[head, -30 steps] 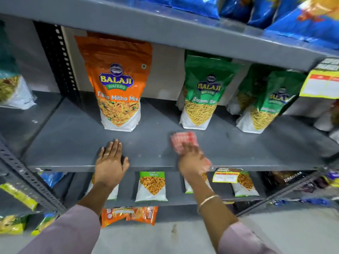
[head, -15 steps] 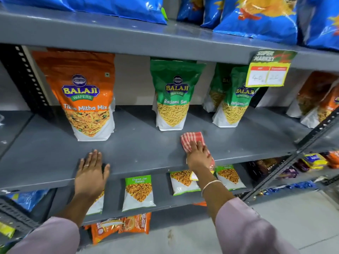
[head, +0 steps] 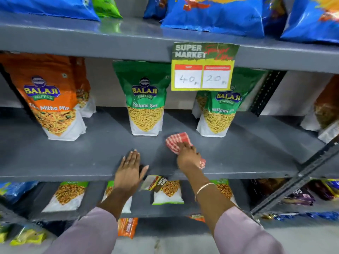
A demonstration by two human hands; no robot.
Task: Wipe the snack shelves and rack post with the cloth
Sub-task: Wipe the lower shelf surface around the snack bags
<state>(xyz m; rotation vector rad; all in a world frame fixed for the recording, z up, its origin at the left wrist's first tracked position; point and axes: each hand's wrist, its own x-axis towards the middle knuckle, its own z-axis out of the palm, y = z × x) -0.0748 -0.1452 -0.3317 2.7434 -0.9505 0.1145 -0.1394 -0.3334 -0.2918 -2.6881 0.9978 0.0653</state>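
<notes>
**Cloth on middle shelf, between two green packets**

Right hand (head: 187, 158) lies palm-down on the red-and-white checked cloth (head: 177, 142), fingers curled over it and pressing it flat to the grey metal middle shelf (head: 73, 154). One corner of the cloth shows past the fingertips toward the back; another bit shows at the heel of the hand, near the shelf's front edge. A thin gold bangle (head: 203, 188) sits on the right wrist.

Left hand (head: 129, 171) rests flat at the front edge of the same shelf, fingers straight and close together, thumb spread out to the side, a ring on one finger. It touches no packet and no cloth.

Cloth position: in front of the gap between the centre green Ratlami Sev pouch (head: 145, 99) and the right green Ratlami Sev pouch (head: 220, 110); apart from both. The orange Tikha Mitha Mix pouch (head: 49, 99) stands well to the left. A yellow price card (head: 202, 67) hangs from the shelf above. The dark perforated rack post (head: 264, 94) rises behind, right of the pouches.
</notes>
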